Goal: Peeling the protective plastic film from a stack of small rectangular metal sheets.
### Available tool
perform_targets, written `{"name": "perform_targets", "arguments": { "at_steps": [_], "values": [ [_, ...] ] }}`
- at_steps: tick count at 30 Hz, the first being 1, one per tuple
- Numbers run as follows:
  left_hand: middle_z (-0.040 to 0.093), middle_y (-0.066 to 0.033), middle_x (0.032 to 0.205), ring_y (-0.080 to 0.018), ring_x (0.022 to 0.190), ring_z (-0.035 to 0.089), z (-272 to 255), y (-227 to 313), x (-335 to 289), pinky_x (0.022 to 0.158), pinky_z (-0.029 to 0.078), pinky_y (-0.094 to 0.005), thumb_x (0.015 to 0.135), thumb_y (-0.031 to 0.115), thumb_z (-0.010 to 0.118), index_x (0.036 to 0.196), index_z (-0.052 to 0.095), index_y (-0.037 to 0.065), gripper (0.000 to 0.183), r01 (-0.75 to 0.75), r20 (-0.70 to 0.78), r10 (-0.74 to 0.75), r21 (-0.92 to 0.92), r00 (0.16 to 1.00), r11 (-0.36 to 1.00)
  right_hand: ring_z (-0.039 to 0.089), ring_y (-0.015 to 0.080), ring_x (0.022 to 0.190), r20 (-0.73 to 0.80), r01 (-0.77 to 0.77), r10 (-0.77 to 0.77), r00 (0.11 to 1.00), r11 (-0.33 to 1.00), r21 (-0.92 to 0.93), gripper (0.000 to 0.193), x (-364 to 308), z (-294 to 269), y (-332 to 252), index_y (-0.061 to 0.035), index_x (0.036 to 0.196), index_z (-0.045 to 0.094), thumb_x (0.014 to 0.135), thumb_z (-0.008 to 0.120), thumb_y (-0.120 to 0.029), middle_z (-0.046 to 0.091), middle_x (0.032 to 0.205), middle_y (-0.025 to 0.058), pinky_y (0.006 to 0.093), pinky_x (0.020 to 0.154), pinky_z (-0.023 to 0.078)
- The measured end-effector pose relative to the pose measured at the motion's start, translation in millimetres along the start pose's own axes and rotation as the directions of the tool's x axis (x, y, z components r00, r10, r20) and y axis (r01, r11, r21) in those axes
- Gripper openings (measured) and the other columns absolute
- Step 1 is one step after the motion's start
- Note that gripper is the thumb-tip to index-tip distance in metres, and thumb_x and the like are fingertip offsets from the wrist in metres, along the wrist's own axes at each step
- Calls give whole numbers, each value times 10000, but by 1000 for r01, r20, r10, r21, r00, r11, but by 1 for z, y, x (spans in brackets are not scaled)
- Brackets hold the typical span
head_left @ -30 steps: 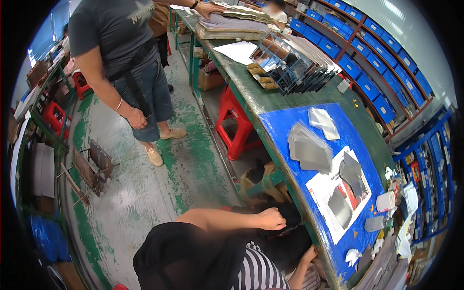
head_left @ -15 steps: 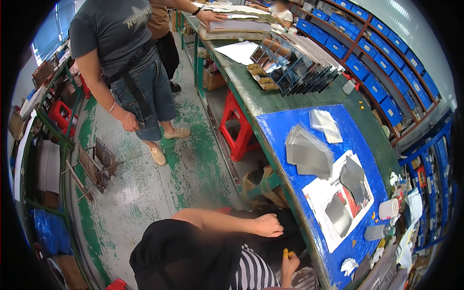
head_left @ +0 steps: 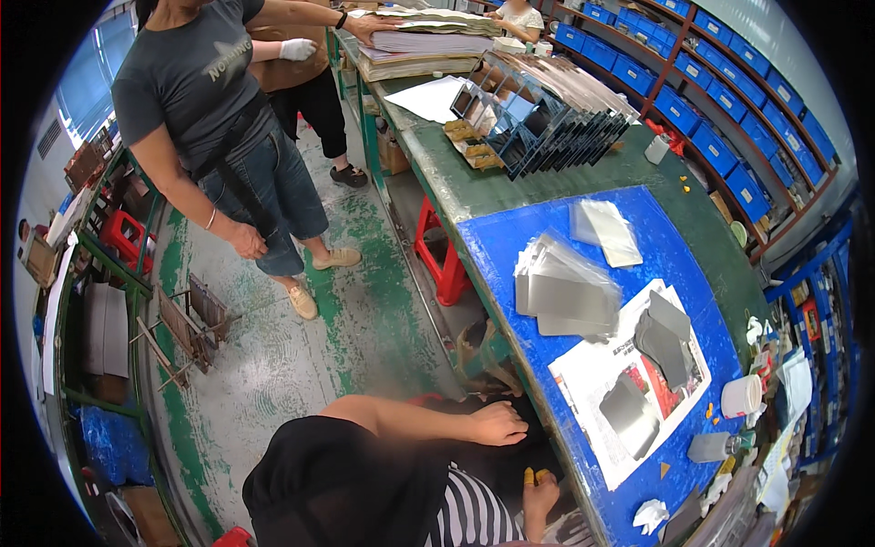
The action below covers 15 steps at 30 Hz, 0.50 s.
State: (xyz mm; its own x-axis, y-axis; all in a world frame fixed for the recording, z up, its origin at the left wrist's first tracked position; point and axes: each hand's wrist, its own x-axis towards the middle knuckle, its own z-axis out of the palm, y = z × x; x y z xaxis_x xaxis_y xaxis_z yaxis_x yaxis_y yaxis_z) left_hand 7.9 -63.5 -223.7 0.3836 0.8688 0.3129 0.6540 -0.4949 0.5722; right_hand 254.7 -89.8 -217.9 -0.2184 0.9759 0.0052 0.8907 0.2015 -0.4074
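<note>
My left hand (head_left: 499, 424) lies over my dark-clothed lap beside the table edge. Its fingers are curled into a loose fist, with nothing visible in them. Lower down, my right hand (head_left: 540, 500) rests near the table leg side, yellow covers on two fingertips, which stand a little apart; I see nothing in it. On the table at my right, a blue mat (head_left: 510, 239) carries a fanned stack of grey plates (head_left: 576, 305), clear sheets (head_left: 609, 235), and a printed paper (head_left: 588, 392) with dark plates (head_left: 665, 342) and a lighter plate (head_left: 631, 415) on it. Neither hand touches these.
A rack of thin frames (head_left: 565, 137) and a paper stack (head_left: 424, 56) stand farther along the table. A white tub (head_left: 742, 396), bottle (head_left: 711, 447) and crumpled tissue (head_left: 650, 516) sit nearby. Co-workers, one in a grey shirt (head_left: 196, 82), stand beyond; a red stool (head_left: 442, 251) is underneath.
The view has shifted slightly, moving the table contents left in the picture. My hands stay about where they were; two covered fingertips of the right one now show apart. A co-worker's gloved hand has appeared.
</note>
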Motion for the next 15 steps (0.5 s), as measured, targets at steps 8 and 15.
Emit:
{"name": "perform_targets", "arguments": {
  "at_steps": [8, 15],
  "values": [
    [481, -114, 1247, -284, 1183, 422, -6, 6, 10, 971, 345, -482, 877, 331, 530, 1200, 539, 115, 389, 96, 88, -107, 119, 990, 988, 624, 359, 866, 204, 9, 0, 979, 999, -45, 350, 1, -34, 10, -5, 981, 638, 764, 708, -272, 650, 933, 204, 438, 756, 498],
    [424, -126, 1358, -302, 1311, 323, 11, -5, 15, 1081, 229, -499, 902, 407, 485, 1284, 493, 120, 479, -30, 184, -4, 183, 983, 983, 525, 330, 1116, 174, 318, -333, 927, 942, 112, 393, -8, -51, -14, -66, 1172, 584, 791, 647, -135, 562, 1178, 181, 379, 884, 451]
  ]
}}
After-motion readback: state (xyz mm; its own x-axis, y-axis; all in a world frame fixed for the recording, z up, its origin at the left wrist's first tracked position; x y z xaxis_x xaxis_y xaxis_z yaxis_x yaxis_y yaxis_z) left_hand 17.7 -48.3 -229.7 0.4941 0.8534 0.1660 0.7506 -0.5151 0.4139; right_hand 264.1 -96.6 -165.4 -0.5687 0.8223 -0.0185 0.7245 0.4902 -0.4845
